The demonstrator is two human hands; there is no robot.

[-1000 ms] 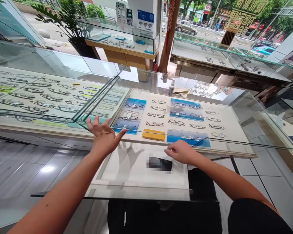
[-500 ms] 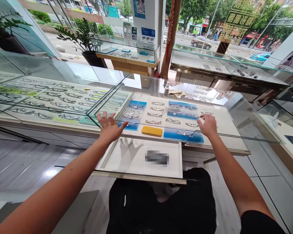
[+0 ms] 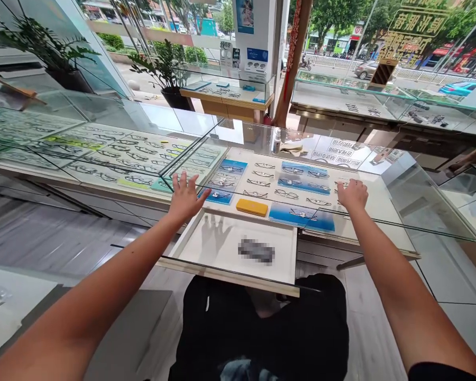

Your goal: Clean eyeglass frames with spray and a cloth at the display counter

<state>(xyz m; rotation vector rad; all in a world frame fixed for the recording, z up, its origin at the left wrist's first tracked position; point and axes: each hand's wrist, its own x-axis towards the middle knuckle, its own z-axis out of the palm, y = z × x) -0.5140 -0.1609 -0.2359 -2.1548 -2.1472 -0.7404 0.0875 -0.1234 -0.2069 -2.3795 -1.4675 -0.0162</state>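
Observation:
My left hand (image 3: 185, 202) is spread open over the near left corner of the glass showcase (image 3: 238, 190), nothing in it. Toward the showcase's right side, my right hand (image 3: 353, 196) has loosely bent fingers and no visible object in them; whether it touches the glass I cannot tell. Just beside its fingertips is a pair of eyeglasses (image 3: 341, 184), partly covered by the hand. More eyeglasses (image 3: 286, 194) lie in rows, some on blue cards (image 3: 275, 214). A yellow case (image 3: 252, 207) sits at the front. Below it a white drawer (image 3: 206, 248) is pulled out, holding a blurred dark item (image 3: 256, 251).
The drawer front (image 3: 230, 276) juts out above my lap. Another showcase of eyeglasses (image 3: 135, 151) adjoins on the left. A small spray bottle (image 3: 276, 142) and a beige cloth (image 3: 291, 148) are at the back. A grey surface (image 3: 137, 323) is at lower left.
The view has swung left, so the scene sits further right. My right hand has shifted a little right along the showcase, its fingers bent more. My left hand stays spread near the corner.

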